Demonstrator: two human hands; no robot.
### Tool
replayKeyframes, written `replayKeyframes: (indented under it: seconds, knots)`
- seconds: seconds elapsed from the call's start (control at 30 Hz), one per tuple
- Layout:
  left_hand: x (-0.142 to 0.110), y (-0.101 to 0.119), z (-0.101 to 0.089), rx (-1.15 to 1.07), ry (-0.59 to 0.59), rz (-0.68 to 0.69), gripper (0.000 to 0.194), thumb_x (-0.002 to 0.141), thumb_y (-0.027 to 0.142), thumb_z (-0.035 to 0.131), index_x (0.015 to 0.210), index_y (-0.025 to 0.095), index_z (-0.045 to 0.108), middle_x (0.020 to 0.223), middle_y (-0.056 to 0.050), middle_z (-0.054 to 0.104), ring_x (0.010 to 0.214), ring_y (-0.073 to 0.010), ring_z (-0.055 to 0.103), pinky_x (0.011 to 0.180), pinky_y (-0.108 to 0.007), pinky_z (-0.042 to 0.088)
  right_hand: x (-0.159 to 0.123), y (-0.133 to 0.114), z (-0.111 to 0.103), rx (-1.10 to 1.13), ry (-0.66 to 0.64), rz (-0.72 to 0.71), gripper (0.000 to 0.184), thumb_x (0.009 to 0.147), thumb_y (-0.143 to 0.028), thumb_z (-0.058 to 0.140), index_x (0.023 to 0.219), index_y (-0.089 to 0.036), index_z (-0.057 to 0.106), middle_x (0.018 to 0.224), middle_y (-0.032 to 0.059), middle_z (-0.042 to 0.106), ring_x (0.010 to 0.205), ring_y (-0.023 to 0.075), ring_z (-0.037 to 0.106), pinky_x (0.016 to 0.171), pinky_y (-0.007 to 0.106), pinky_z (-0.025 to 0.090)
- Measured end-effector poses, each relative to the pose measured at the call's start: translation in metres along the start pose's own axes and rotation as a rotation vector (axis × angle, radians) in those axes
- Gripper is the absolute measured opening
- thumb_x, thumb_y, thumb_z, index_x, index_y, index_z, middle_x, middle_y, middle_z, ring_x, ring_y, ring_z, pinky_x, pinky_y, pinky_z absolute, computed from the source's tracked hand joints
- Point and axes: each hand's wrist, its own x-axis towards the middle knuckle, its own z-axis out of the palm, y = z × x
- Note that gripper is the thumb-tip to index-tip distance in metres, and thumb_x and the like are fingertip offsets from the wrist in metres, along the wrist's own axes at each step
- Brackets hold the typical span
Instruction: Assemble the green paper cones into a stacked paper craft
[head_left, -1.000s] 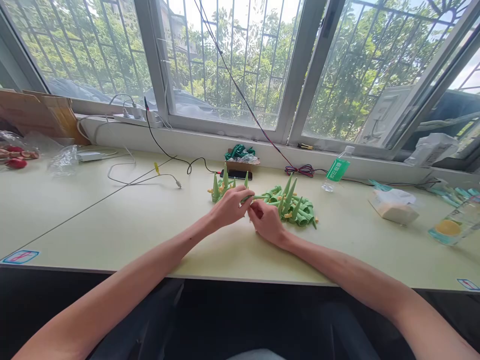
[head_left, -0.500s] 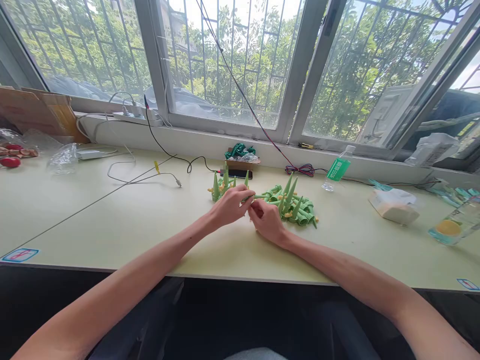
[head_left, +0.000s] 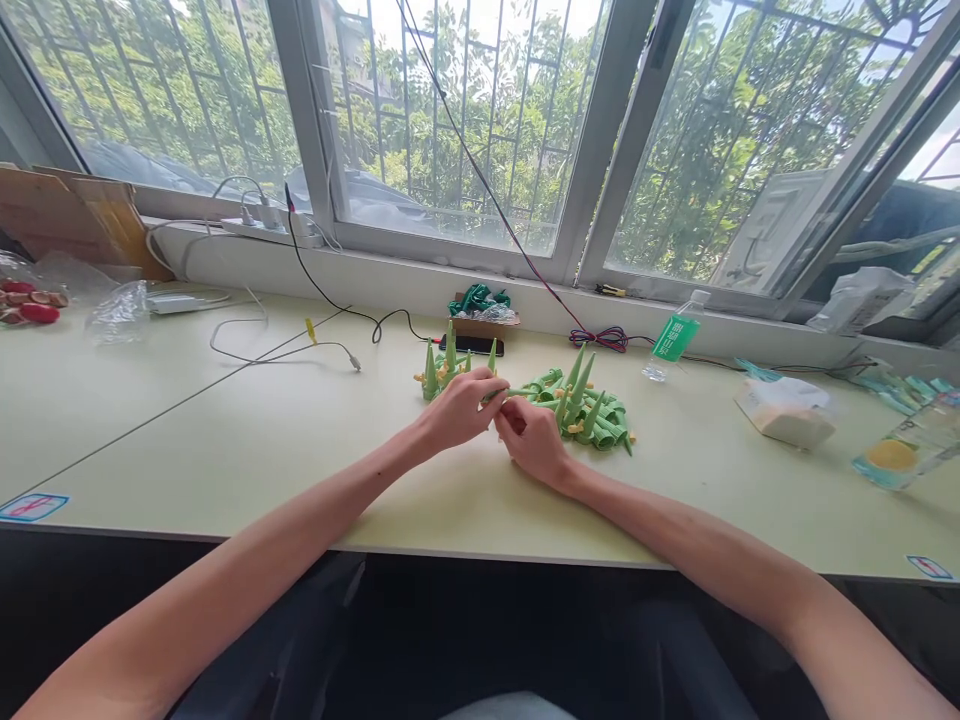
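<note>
Close together over the middle of the table, my left hand (head_left: 463,408) and my right hand (head_left: 534,440) have their fingertips almost touching. My left hand is closed around a slim green piece (head_left: 489,398), mostly covered by the fingers. The fingers of my right hand are pinched together beside it; what lies between them is hidden. Behind my right hand lies a pile of green rolled tubes and cones (head_left: 604,420), with small yellow bits among them. Several pointed green cones (head_left: 430,372) stand upright past my left hand, partly covered by it.
A dark phone (head_left: 472,346) lies behind the cones, in front of a small box (head_left: 480,322) holding green foil. To the right are a green-labelled bottle (head_left: 675,338), a tissue pack (head_left: 787,412) and a clear container (head_left: 892,455). Cables (head_left: 292,348) run across the left side.
The view has shifted very slightly. Both hands keep the same pose at the same place, and the green pieces lie as before.
</note>
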Motion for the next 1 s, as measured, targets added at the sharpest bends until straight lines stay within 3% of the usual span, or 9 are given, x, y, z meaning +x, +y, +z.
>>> replayKeyframes:
  seconds: [1.0]
  knots:
    - [0.0011,0.0029,-0.0016,0.013,-0.015,0.013,0.026,0.093,0.027,0.046,0.089,0.019,0.070,0.086,-0.005,0.061,0.071,-0.0141,0.057,0.061,-0.026,0.045,-0.0001,-0.0035,-0.0026,0.029,-0.023,0.010,0.019,0.089,-0.032,0.048,0.074,-0.020,0.051,0.058,-0.0012,0.060,0.048,0.0119,0.051,0.053,0.024,0.042]
